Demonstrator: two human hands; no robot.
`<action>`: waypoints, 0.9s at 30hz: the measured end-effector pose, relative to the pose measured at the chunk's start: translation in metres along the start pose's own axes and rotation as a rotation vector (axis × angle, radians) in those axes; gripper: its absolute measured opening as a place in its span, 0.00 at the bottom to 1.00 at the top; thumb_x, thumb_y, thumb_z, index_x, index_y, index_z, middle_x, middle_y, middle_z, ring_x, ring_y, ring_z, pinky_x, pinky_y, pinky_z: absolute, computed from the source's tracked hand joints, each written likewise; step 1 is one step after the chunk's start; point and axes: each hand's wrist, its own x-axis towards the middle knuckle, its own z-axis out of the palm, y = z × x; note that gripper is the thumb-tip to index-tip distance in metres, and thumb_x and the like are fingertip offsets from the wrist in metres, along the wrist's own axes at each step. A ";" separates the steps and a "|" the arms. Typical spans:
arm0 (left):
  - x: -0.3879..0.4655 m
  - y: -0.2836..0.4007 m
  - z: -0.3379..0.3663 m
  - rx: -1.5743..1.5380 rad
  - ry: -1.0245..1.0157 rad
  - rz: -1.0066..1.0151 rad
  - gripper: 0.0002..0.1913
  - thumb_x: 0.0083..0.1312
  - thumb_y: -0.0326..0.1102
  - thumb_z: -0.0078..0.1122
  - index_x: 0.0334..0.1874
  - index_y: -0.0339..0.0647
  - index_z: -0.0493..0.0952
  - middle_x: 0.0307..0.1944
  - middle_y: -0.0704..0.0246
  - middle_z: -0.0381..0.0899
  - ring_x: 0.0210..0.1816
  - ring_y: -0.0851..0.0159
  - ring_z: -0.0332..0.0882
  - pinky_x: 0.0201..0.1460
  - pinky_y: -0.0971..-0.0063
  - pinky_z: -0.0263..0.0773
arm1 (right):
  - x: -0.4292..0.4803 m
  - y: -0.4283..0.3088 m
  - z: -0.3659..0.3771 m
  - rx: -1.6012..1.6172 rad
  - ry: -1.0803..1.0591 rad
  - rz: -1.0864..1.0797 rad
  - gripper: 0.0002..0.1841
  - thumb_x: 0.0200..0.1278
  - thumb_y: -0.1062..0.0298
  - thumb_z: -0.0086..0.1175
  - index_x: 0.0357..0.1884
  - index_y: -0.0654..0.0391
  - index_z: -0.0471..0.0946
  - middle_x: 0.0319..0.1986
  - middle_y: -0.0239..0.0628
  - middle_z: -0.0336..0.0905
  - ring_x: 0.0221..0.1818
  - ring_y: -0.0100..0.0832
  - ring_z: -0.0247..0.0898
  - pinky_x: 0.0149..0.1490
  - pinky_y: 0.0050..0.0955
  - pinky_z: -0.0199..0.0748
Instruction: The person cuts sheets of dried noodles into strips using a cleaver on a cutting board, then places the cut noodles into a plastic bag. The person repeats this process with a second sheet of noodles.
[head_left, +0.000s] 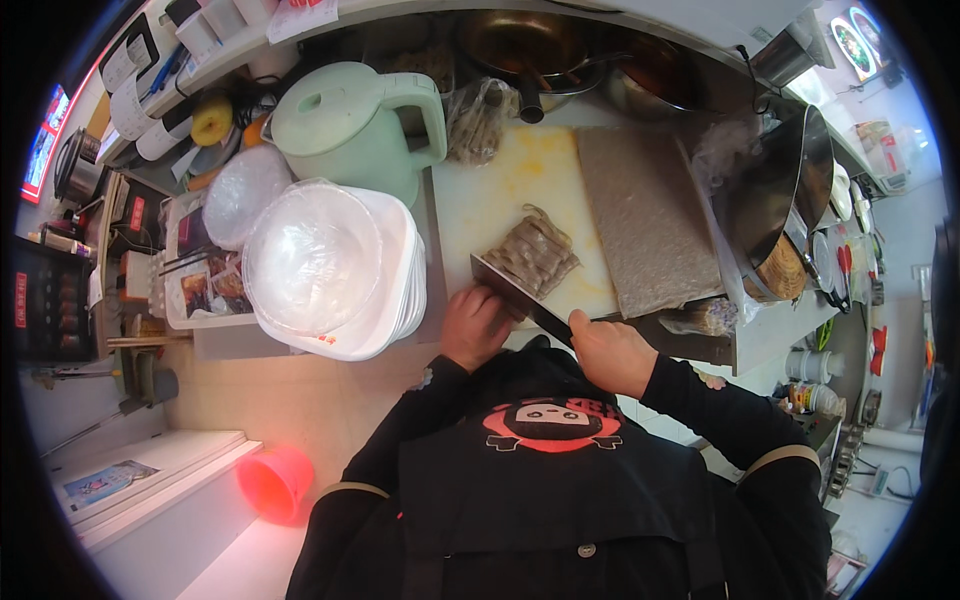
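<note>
A cleaver (517, 294) lies slantwise across the near edge of the white cutting board (461, 202), my right hand (613, 352) closed around its dark handle. Just left of the blade, my left hand (474, 324) has its fingers curled; the blade side hides their tips, so what they press on is unclear. Beyond the blade rests a small pile of grey-brown food strips (534, 251), cut and lying side by side. To the right, a large flat grey-brown slab (649, 217), apparently of similar food, covers part of the board.
A pale green kettle (337, 127) and stacked white containers (409, 300) with a plastic-wrapped bowl (311, 259) stand left. A knotted plastic bag (480, 124) and a gold pan (521, 41) are behind. Right are a dark wok (772, 180) and bagged sticks (701, 317).
</note>
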 end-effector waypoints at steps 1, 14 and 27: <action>0.000 0.000 -0.001 0.007 -0.010 0.002 0.17 0.49 0.33 0.69 0.40 0.39 0.76 0.45 0.61 0.75 0.51 0.49 0.72 0.52 0.58 0.70 | 0.001 0.000 0.001 0.003 0.003 -0.003 0.10 0.65 0.69 0.49 0.37 0.64 0.62 0.19 0.52 0.76 0.25 0.57 0.76 0.30 0.52 0.72; 0.000 0.002 -0.002 0.000 -0.031 -0.048 0.17 0.51 0.32 0.69 0.43 0.37 0.76 0.47 0.60 0.76 0.51 0.49 0.73 0.52 0.60 0.72 | 0.055 0.009 0.048 0.227 0.235 -0.043 0.10 0.67 0.68 0.48 0.41 0.63 0.63 0.22 0.55 0.77 0.28 0.59 0.75 0.34 0.53 0.72; 0.072 0.035 0.029 0.052 0.011 -0.093 0.22 0.49 0.21 0.62 0.49 0.40 0.77 0.52 0.61 0.73 0.55 0.50 0.71 0.56 0.61 0.71 | 0.012 0.199 -0.029 -0.074 0.934 0.118 0.19 0.50 0.71 0.62 0.47 0.50 0.75 0.28 0.37 0.77 0.30 0.43 0.74 0.36 0.41 0.71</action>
